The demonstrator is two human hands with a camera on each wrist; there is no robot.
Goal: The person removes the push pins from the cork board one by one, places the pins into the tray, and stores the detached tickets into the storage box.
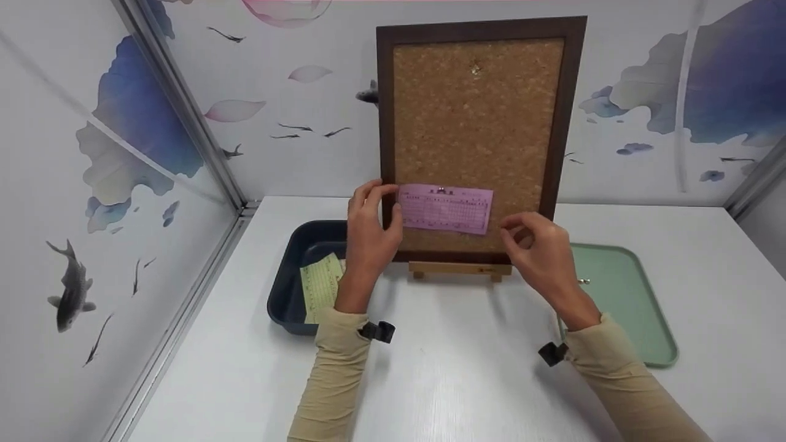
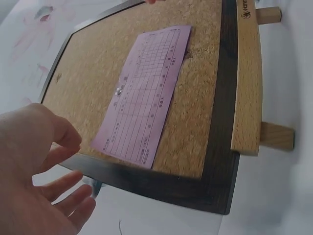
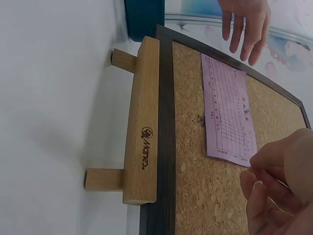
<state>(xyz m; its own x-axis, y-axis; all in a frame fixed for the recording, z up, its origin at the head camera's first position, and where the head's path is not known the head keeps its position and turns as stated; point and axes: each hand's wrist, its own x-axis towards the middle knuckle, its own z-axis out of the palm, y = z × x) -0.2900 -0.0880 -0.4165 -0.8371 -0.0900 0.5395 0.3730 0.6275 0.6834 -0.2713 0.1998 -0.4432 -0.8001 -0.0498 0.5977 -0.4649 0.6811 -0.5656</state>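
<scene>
dark blue bin (image 1: 295, 258) left of board: yellow-green slip (image 1: 321, 287) inside. green tray (image 1: 620, 307) right: small metal pin (image 1: 583, 281). pink slip (image 1: 445, 209) pinned low on cork board (image 1: 479, 123), board on wooden easel (image 1: 460, 269). left hand (image 1: 368, 236) released, fingers straight, at frame's left edge. right hand (image 1: 540, 252) curled near slip's corner; grasp cannot be told.

Staged recording booth, white table (image 1: 454, 380), fish-and-lotus wall panels (image 1: 92, 202)

Pink slip (image 1: 445, 209) pinned flat, low on upright cork board (image 1: 478, 123).
</scene>
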